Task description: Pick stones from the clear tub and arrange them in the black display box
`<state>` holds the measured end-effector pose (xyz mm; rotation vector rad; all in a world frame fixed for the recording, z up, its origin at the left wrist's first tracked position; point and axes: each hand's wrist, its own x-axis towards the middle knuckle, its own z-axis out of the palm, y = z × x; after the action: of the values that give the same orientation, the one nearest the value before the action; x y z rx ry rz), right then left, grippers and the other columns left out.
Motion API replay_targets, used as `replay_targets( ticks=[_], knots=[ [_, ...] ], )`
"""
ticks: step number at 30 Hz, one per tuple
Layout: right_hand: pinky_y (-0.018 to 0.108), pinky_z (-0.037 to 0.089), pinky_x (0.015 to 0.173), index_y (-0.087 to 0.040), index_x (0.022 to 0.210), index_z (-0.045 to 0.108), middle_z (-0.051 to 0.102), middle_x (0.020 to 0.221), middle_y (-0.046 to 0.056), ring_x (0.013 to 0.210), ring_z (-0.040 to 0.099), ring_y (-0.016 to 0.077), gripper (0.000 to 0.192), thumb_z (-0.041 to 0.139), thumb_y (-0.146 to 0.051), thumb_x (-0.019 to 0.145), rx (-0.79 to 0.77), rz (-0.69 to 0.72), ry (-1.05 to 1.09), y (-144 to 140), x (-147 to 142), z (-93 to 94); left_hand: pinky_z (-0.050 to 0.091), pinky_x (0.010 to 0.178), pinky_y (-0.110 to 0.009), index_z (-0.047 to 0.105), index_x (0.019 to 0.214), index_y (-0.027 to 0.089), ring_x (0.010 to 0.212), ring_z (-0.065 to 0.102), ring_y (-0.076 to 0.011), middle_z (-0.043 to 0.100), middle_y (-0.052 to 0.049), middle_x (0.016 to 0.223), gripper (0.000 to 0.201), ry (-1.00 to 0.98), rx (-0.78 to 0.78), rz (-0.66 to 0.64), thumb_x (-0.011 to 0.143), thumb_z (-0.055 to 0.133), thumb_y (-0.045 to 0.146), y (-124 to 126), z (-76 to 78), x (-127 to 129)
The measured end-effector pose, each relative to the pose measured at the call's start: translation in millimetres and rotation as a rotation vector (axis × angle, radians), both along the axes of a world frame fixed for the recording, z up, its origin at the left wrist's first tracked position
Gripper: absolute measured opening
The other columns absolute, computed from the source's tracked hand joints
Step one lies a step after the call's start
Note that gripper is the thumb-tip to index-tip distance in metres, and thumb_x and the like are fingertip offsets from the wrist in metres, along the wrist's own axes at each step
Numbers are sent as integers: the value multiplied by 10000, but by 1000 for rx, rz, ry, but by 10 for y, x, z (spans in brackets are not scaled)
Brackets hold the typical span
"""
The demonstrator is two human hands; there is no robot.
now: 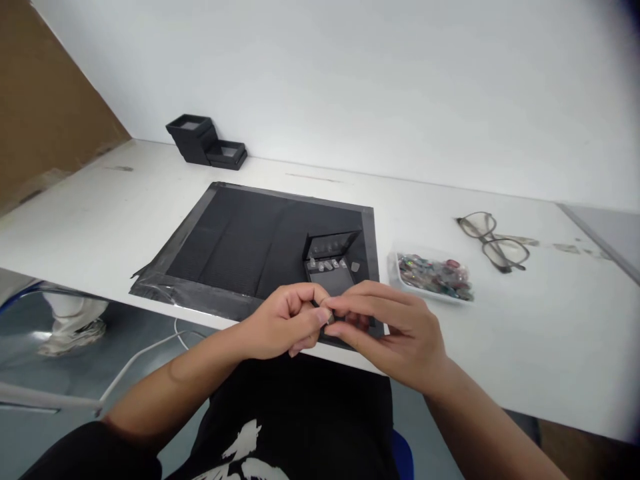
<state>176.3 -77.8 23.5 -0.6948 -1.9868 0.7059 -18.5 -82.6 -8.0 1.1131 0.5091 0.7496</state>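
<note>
Close together at the table's front edge, my left hand [293, 320] and my right hand [395, 327] meet at their fingertips. Both are closed in a pinch around a small greyish piece [330, 319], mostly covered by the fingers, whose kind I cannot make out. Just beyond them an open black case [331, 247] stands with its lid raised; several small clear pieces [327, 265] sit in a row inside it. One more pale, flat piece [355, 267] lies on the black mat [250, 233], right of the case.
A clear plastic tub [435, 277] of many colourful, shiny pieces stands right of the mat. Folded eyeglasses [493, 241] lie farther right. Stacked black boxes [200, 141] stand at the back left against the white wall. Another person's shoe [75, 333] shows below the table.
</note>
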Motion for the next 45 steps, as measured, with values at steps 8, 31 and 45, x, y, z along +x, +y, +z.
replay_targets(
  ticks=[8, 31, 45],
  knots=[
    [236, 498, 488, -288, 1057, 757, 678, 771, 9, 613, 605, 118, 342, 779, -111, 765, -193, 91, 154, 6, 67, 88, 318, 420, -189, 662, 946, 125, 362, 378, -53, 488, 50, 440, 442, 2, 173, 83, 966, 482, 528, 125, 35, -189],
    [260, 404, 500, -232, 968, 758, 619, 723, 12, 570, 496, 111, 174, 720, -347, 842, -464, -61, -325, 392, 152, -246, 354, 535, -186, 533, 1266, 207, 487, 464, -55, 511, 90, 597, 347, 894, 788, 616, 973, 483, 387, 290, -105, -401],
    [269, 358, 554, -255, 998, 750, 609, 675, -24, 585, 519, 120, 200, 612, -364, 903, -233, -225, -645, 446, -6, -370, 299, 490, -276, 489, 1427, 203, 669, 693, -194, 733, -23, 767, 578, 1455, 1121, 387, 1007, 315, 560, 318, -221, -44]
  ],
)
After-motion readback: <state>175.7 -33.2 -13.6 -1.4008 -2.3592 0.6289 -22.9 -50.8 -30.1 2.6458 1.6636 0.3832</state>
